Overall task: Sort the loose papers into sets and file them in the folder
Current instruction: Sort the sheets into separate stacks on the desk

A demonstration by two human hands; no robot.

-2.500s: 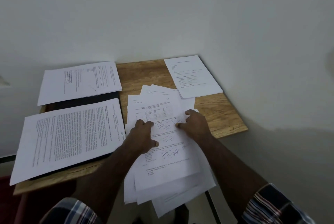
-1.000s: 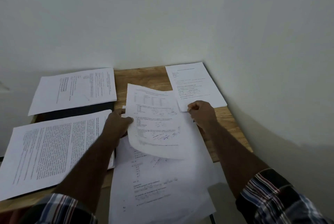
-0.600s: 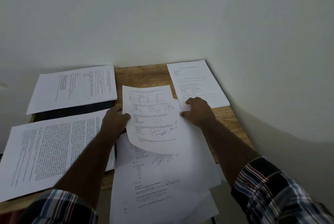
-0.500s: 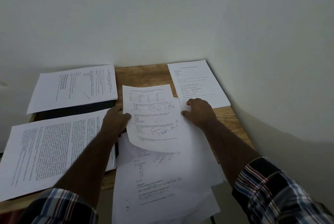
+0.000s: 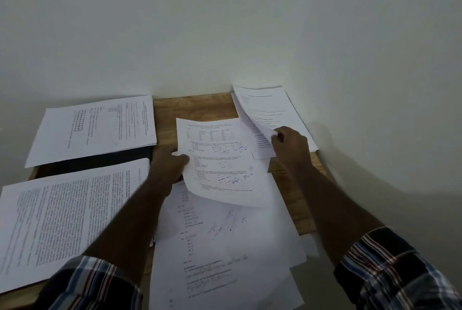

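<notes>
My left hand (image 5: 168, 165) pinches the left edge of a printed sheet with blue pen marks (image 5: 225, 162) and holds it lifted above the loose pile (image 5: 225, 247) in front of me. My right hand (image 5: 290, 145) pinches the near left corner of the top sheet of the back-right stack (image 5: 272, 107) and curls it up, showing another page underneath. A dark folder (image 5: 100, 160) lies open on the left. One paper set (image 5: 95, 129) covers its far half. A densely printed set (image 5: 65, 219) covers its near half.
The wooden table (image 5: 190, 107) stands in a corner, with white walls behind and to the right. The loose pile overhangs the table's near edge. Bare wood shows at the back middle and at the right edge (image 5: 302, 212).
My left hand lifted the marked sheet off the loose pile and moved it back and right. My right hand reached to the back-right stack and raised the corner of its top sheet.
</notes>
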